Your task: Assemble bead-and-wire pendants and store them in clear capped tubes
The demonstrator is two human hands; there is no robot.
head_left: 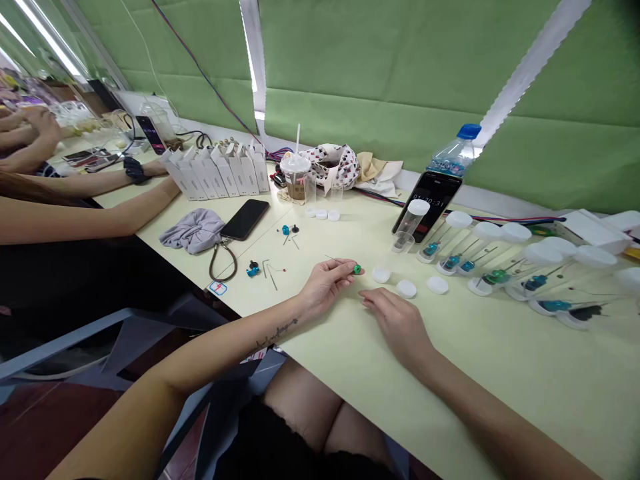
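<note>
My left hand [327, 285] is closed in a pinch around a small green part [357, 269], and a thin metal rod sticks out above its fingers. To its right, my right hand [397, 320] hovers low over the table with thumb and fingertips together; whatever they hold, if anything, is too small to make out. Just beyond both hands lie white caps, among them a round cap [381, 275] and another cap [407, 289]. Left of my left hand are a blue part [253, 269] with a black knob, a bent hex key [271, 275], and a second blue part [286, 230].
Clear tubes with white lids [487, 232] holding blue and green parts line the right side. A phone showing a timer [430, 200] leans on a water bottle [455, 150]. White boxes [220, 173], a drink cup [296, 177] and a black phone [245, 220] sit leftward, near a co-worker's arm [100, 213].
</note>
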